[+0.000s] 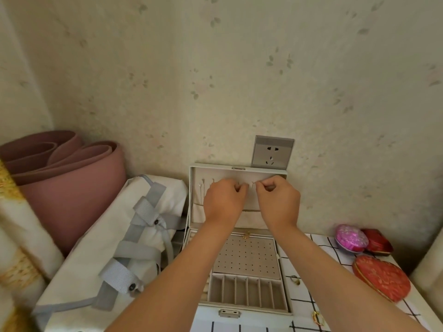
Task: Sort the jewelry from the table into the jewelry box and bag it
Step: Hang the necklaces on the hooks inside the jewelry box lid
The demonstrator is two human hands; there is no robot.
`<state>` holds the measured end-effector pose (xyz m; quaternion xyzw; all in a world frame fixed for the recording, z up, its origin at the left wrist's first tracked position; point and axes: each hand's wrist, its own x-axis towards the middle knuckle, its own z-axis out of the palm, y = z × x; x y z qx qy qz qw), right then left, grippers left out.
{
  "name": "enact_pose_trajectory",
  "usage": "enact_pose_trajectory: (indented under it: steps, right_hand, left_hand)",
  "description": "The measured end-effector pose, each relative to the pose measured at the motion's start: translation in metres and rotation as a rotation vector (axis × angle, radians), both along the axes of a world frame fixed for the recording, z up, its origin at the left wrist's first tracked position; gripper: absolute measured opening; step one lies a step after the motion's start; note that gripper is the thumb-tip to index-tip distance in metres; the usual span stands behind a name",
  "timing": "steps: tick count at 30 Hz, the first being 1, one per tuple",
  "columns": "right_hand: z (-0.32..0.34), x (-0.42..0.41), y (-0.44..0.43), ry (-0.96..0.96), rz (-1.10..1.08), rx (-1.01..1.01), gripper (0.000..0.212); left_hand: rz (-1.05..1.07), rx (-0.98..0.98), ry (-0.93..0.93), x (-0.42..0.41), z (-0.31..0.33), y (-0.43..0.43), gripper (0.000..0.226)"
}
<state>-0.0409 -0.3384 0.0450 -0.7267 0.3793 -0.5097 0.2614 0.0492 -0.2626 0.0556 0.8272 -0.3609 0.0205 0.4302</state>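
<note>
Jewelry box [242, 305] — pale grey, lid upright, compartments bare.

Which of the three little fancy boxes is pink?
The round one by the wall, farthest from the person. The box touching it and the big heart-shaped one nearer the person are both red.

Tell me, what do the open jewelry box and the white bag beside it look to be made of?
The jewelry box looks lined in matte beige velvet or suede-like fabric, with a smooth pale outer shell and small metal clasps. The white bag looks like woven cotton or canvas, given its soft creases, with ribbed grey webbing straps.
</note>
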Motion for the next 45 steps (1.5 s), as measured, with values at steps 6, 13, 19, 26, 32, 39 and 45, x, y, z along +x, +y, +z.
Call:
enact_pose_trajectory:
  steps: [6,13,19,26,32,39,45]
  right_hand:
    - [-0.009,-0.010,0.007,-0.017,0.114,0.040,0.008]
    - [-0.018,-0.021,0.039,0.119,0.329,0.357,0.020]
    - [-0.016,-0.027,0.058,0.217,0.541,0.642,0.030]
    - [-0.009,-0.038,0.063,0.379,0.569,0.578,0.024]
    - [0.006,-0.049,0.055,0.483,0.512,0.468,0.028]
    - [0.024,-0.054,0.043,0.544,0.489,0.324,0.026]
    - [0.021,-0.056,0.037,0.451,0.467,0.368,0.028]
  left_hand:
    - [-0.070,0.007,0.086,0.000,-0.011,0.006,0.043]
    - [-0.335,-0.002,0.343,-0.011,-0.012,0.018,0.016]
    - [-0.419,0.028,0.341,-0.017,-0.009,0.035,0.016]
    - [-0.421,0.092,0.295,-0.011,-0.005,0.054,0.019]
    - [-0.372,0.064,0.549,-0.019,-0.017,0.058,0.030]
    - [-0.586,0.069,0.660,-0.041,-0.015,0.063,0.026]
    - [-0.533,0.005,0.631,-0.032,-0.021,0.067,0.011]
